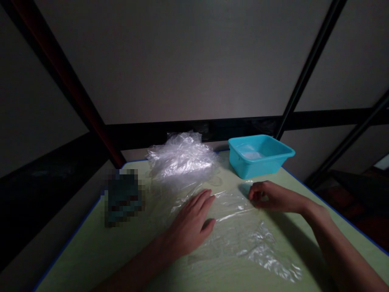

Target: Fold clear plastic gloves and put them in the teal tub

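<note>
A clear plastic bag (pixel 227 239) lies spread over the table in front of me, its right end crumpled and shiny. My left hand (pixel 193 223) rests flat on it, fingers stretched out and thumb apart. At the bag's right edge, my right hand (pixel 266 196) has its fingers curled in a pinch, and taut creases run from them towards my left hand. Just beyond my left hand rises a loose heap of clear plastic bags (pixel 185 160).
A turquoise plastic basin (pixel 258 164) with something whitish inside stands at the back right. A blurred-out dark greenish object (pixel 123 198) sits on the left. The pale green table (pixel 88 247) has a blue edge and meets panelled doors (pixel 194 61) behind.
</note>
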`<state>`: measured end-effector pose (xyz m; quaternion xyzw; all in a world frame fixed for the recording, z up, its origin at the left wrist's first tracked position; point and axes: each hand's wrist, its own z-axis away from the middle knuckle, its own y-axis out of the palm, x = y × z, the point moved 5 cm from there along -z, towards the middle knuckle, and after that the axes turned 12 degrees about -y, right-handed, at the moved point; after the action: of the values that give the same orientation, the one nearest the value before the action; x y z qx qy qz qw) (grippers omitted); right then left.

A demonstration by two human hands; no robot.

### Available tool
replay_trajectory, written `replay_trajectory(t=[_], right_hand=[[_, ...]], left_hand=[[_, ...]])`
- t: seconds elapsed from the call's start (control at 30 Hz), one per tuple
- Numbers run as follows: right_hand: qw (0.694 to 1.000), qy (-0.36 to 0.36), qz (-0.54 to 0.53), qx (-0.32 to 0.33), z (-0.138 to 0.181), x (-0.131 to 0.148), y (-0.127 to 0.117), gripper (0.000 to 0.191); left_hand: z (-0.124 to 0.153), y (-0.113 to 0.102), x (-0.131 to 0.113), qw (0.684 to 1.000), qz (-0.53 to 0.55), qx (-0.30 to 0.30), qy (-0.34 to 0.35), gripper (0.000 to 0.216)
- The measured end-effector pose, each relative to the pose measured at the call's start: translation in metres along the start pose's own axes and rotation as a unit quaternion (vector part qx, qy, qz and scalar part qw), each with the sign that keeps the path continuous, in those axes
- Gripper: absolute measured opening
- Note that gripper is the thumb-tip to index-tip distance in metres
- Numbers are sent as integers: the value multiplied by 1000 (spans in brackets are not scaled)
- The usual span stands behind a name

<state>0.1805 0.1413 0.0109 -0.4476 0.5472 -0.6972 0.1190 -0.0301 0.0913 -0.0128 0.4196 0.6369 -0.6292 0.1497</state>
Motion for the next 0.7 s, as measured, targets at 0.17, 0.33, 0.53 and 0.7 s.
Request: replay_trajectory(t=[0.17, 0.33, 0.53, 0.7], right_hand=[[997, -23, 45, -50, 1, 4, -10, 22], [993, -80, -88, 7, -2, 29, -4, 12], [953, -16, -239, 184, 4, 28, 20, 18], [955, 70, -200, 209, 19, 6, 17, 22]], left_hand=[[7, 6, -22, 995, -66, 38, 65, 43], [14, 12, -42, 981, -146, 50, 116, 37], [13, 16, -33, 966, -233, 46, 106, 34], [13, 17, -30, 962, -246, 40, 109, 36]])
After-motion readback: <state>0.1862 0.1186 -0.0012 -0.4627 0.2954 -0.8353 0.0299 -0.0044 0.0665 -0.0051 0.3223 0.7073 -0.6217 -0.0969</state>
